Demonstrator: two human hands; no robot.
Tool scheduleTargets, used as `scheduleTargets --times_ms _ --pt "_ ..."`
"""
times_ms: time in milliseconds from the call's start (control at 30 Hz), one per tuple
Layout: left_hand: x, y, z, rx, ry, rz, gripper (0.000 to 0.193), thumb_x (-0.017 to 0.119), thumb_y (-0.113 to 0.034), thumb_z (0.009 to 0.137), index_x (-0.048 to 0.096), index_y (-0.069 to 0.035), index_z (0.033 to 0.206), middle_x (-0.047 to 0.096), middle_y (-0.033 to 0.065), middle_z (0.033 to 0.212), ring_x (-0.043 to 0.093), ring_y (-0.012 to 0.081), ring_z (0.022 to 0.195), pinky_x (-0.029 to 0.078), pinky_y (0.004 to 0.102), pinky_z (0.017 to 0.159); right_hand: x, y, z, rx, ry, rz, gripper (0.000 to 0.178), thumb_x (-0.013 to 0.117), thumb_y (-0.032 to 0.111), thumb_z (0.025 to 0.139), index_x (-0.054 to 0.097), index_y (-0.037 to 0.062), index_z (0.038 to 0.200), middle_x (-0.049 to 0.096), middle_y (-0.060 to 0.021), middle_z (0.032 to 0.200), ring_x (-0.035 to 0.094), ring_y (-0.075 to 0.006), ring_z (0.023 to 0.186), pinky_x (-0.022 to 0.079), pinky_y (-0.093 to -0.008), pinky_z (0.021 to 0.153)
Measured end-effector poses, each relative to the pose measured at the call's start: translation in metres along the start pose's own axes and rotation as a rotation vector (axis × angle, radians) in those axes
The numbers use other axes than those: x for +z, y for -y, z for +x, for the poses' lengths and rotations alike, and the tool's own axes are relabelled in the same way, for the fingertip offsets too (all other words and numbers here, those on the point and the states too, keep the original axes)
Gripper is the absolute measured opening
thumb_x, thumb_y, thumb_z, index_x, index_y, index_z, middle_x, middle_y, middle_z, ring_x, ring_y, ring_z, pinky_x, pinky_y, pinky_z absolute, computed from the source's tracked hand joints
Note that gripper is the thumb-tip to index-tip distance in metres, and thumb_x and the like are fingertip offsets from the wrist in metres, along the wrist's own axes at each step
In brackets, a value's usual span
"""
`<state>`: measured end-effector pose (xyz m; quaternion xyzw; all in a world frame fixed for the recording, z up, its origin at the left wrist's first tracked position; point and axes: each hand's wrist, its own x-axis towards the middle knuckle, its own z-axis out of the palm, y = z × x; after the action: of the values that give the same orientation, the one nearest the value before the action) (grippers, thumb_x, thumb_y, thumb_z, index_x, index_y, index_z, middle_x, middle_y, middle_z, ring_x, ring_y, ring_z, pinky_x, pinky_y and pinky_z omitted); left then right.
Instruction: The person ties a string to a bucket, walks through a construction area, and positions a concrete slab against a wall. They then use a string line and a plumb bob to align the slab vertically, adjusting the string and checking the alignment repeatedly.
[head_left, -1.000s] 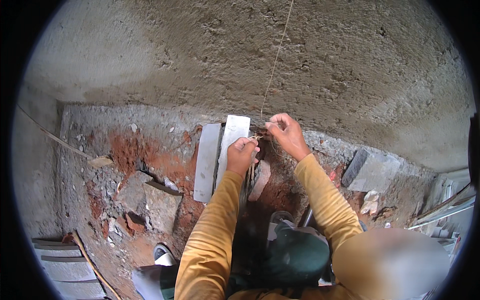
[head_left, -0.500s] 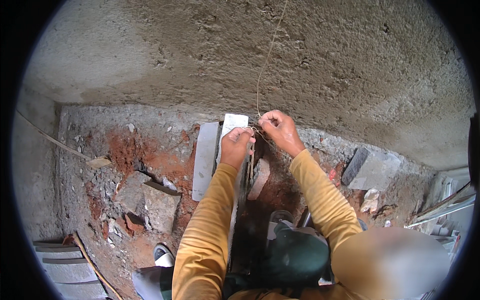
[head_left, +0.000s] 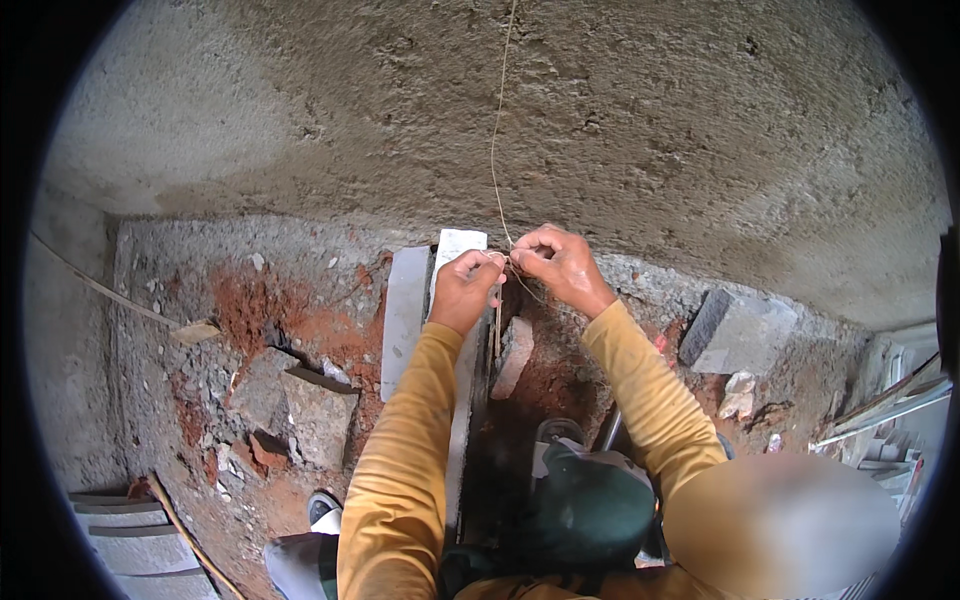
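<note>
My left hand (head_left: 469,290) pinches a bunched loop of thin pale string (head_left: 495,150). Strands hang below its fingers beside the white end of an upright block (head_left: 461,241). Just to the right, my right hand (head_left: 566,270) has thumb and forefinger closed on the same string, almost touching the left fingertips. From there the line runs up in front of the rough wall and leaves the view at the top. A loose tail curves under the right hand. Whether a knot has formed between the fingers is too small to tell.
A long grey slab (head_left: 408,320) lies left of my left hand. A reddish brick piece (head_left: 514,357) sits below the hands. Broken concrete (head_left: 320,415) lies left, a grey block (head_left: 740,335) right. Grey slabs (head_left: 140,540) are stacked lower left. A blurred patch covers part of the lower right.
My right hand has come slightly left and down, closer to my left hand. The string's upper part has shifted left. Both hands keep hold of it.
</note>
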<state>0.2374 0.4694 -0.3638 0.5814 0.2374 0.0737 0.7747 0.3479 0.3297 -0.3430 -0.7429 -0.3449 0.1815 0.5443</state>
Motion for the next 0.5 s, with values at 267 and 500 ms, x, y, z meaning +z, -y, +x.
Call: scheduleTargets --times_ms 267,500 --pt "-0.001 -0.01 0.002 0.018 0.051 0.087 0.012 0.065 -0.012 0.088 0.065 -0.001 0.088 0.064 0.0063 0.091 0.059 0.0114 0.077 0.049 0.0248 0.054 -0.013 0.015 0.0 -0.039 0.101 -0.071 0.014 0.066 0.012 0.081 0.068 0.0017 0.09 0.063 -0.0088 0.081 0.06 -0.0182 0.072 0.048 -0.0299 0.069" --pt "0.001 -0.015 0.001 0.068 0.104 0.097 0.007 0.066 -0.007 0.087 0.064 -0.001 0.087 0.065 0.0063 0.091 0.059 0.0105 0.076 0.049 0.0242 0.055 -0.017 0.021 -0.002 -0.06 0.144 -0.079 0.014 0.065 0.013 0.08 0.068 0.0029 0.09 0.064 -0.009 0.082 0.061 -0.0196 0.075 0.048 -0.0309 0.07"
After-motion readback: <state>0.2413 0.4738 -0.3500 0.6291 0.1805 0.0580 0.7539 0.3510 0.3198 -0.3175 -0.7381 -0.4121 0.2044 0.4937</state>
